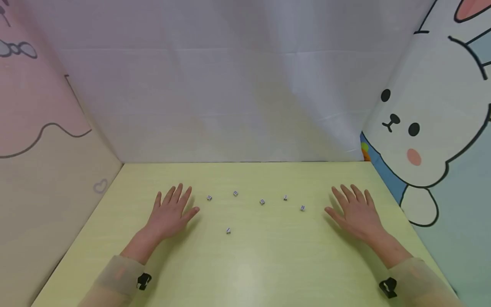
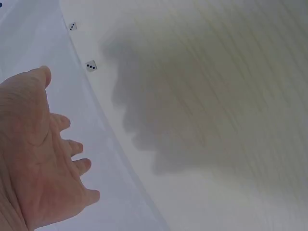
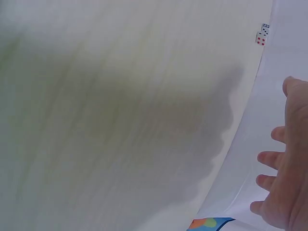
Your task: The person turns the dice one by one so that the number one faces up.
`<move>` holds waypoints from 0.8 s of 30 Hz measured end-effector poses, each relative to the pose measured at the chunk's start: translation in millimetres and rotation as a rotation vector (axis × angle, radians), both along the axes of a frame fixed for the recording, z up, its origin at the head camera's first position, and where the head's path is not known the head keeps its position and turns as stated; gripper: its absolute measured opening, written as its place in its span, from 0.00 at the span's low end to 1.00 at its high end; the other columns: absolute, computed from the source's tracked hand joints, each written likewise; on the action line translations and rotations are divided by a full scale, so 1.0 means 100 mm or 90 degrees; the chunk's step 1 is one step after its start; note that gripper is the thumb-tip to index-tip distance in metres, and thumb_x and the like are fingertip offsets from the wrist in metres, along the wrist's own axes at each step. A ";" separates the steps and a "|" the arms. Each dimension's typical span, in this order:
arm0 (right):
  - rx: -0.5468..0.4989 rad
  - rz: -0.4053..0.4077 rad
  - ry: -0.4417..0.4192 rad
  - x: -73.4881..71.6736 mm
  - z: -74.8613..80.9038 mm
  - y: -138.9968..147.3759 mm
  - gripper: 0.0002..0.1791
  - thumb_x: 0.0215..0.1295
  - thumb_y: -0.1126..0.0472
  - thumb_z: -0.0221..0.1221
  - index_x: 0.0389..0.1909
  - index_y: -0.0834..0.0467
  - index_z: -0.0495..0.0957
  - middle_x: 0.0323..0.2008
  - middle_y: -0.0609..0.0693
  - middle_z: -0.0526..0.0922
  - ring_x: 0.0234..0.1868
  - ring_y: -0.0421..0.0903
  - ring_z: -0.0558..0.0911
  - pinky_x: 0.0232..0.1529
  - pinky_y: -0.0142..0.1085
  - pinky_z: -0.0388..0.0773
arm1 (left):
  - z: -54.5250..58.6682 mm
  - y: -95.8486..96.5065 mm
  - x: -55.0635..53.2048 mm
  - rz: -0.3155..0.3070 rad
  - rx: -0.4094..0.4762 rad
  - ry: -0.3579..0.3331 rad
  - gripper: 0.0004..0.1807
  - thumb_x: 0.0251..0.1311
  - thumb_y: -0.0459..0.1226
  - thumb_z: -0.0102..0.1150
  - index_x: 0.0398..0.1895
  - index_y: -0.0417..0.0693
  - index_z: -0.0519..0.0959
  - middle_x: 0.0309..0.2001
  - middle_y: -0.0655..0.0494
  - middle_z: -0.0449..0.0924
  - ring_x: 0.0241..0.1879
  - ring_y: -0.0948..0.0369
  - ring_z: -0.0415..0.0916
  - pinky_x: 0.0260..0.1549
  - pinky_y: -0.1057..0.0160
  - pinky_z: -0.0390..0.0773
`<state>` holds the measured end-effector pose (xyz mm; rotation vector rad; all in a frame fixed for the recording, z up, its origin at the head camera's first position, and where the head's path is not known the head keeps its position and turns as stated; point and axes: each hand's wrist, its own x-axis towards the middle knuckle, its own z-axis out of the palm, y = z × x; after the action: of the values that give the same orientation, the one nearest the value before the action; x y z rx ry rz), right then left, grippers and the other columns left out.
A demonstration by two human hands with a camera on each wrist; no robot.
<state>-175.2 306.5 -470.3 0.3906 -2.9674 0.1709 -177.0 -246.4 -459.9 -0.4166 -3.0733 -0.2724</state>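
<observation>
Several small white dice lie scattered on the pale yellow table (image 1: 253,264). My left hand (image 1: 167,217), fingers spread, hovers palm down left of the dice, casting a shadow on the wood. The leftmost die (image 1: 209,198) is nearest to it; another die (image 1: 228,230) lies closer to the table's front. On the other side my right hand (image 1: 357,215) is spread the same way, empty, with the rightmost die (image 1: 302,208) beyond its thumb. The left wrist view shows a die (image 2: 91,66) with three dark pips up; in the right wrist view a die (image 3: 261,38) shows red pips.
A white cloth wall (image 1: 230,98) rises behind the table's back edge. Printed panels stand on both sides: a pink and cream one (image 1: 42,102) at left, one with a white cartoon animal (image 1: 433,128) at right. Each sleeve carries a black wrist device (image 1: 143,281).
</observation>
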 end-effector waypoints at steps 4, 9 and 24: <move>-0.008 0.010 0.039 -0.03 0.00 -0.02 0.40 0.74 0.38 0.56 0.75 0.62 0.65 0.70 0.68 0.67 0.73 0.70 0.58 0.70 0.70 0.47 | 0.11 0.01 -0.02 -0.009 -0.008 0.018 0.41 0.74 0.58 0.51 0.80 0.44 0.58 0.78 0.35 0.52 0.76 0.36 0.49 0.71 0.28 0.41; -0.043 0.035 0.080 -0.04 0.06 -0.07 0.32 0.71 0.47 0.62 0.68 0.63 0.73 0.64 0.66 0.75 0.69 0.68 0.65 0.69 0.68 0.54 | 0.18 0.01 -0.05 -0.019 0.013 0.050 0.35 0.72 0.53 0.57 0.75 0.44 0.69 0.76 0.37 0.60 0.74 0.37 0.55 0.70 0.29 0.47; -0.089 0.094 0.135 -0.05 0.15 -0.28 0.15 0.65 0.57 0.68 0.50 0.59 0.87 0.50 0.58 0.86 0.56 0.61 0.79 0.61 0.63 0.70 | 0.23 0.16 -0.18 -0.007 0.103 0.058 0.19 0.69 0.45 0.63 0.57 0.46 0.85 0.67 0.41 0.74 0.67 0.40 0.68 0.67 0.38 0.65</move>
<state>-180.0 279.0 -455.3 0.5716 -2.6996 0.3288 -194.7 -229.9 -437.1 -0.4254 -2.9324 -0.4842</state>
